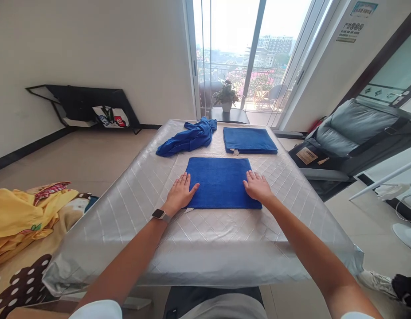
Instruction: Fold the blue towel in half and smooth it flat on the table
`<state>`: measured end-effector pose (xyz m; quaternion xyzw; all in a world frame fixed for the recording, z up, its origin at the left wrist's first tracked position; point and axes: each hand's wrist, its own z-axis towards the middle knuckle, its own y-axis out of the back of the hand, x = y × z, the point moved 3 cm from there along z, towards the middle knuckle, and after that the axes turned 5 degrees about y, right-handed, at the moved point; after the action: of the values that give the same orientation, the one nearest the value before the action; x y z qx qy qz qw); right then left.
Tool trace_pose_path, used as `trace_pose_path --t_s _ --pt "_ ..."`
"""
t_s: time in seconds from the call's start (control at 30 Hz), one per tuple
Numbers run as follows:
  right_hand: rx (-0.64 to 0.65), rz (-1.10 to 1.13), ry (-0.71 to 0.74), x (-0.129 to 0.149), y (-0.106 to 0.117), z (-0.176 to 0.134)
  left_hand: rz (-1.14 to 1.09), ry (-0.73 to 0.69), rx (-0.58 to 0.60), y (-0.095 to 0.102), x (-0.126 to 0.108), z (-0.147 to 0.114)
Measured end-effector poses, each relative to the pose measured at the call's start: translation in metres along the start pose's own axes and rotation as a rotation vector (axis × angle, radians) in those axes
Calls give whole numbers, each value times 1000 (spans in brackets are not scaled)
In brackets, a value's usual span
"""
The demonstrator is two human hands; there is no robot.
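Note:
A blue towel [221, 184], folded into a flat rectangle, lies in front of me on the silver quilted tablecloth [205, 261]. My left hand [182, 190] rests flat on its left edge, fingers stretched out. On the right edge lies my right hand [257, 184], also flat, with its fingers extended. A small white tag pokes out at the towel's near left corner. Behind it to the right sits a neat stack of folded blue towels [249, 139]. A crumpled blue towel [192, 138] lies at the far left of the table.
A potted plant [226, 95] stands on a chair [229, 116] beyond the table's far edge, before glass doors. A grey armchair [348, 137] is on the right. Yellow cloth [25, 217] lies piled at the left. Someone's shoe [378, 283] shows at the lower right.

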<state>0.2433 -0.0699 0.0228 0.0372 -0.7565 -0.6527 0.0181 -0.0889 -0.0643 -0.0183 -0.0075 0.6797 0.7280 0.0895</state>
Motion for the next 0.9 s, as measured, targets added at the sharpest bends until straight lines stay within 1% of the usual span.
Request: trace_pose_path --t_s 0.1,0.23,0.37,0.5,0.57,0.63,0.67,0.73,0.77,0.8,0.83,0.87,0.9 --pt "-63 51 -10 -1 4 22 -1 -6 -14 -3 2 1" --pt "-101 120 -49 -4 -9 40 -3 -23 -34 -6 5 1" --pt "-114 145 -48 -7 -22 43 -9 -48 -56 -8 7 0" --pt "-104 177 -48 -7 -22 42 -28 -50 -67 -13 13 -2" --pt "-103 202 -43 -7 -21 43 -55 -54 -91 -10 14 -2" --pt "-108 223 -37 -6 -21 43 -101 -81 -190 5 9 -1" --pt "-112 230 -37 -6 -21 43 -131 -103 -273 18 2 -2" --pt "-121 243 -38 -7 -21 43 -212 -166 -464 54 -20 -12" --pt "-123 251 -37 -7 -21 42 -266 -202 -553 74 -34 -24" --pt "-125 258 -36 -7 -21 42 -327 -244 -613 93 -48 -41" --pt "-125 266 -35 -7 -20 42 -405 -269 -648 108 -59 -64" --pt "-125 271 -34 -7 -20 41 -476 -279 -664 120 -66 -92" --pt "-125 273 -34 -7 -19 41 -528 -289 -650 126 -69 -124"
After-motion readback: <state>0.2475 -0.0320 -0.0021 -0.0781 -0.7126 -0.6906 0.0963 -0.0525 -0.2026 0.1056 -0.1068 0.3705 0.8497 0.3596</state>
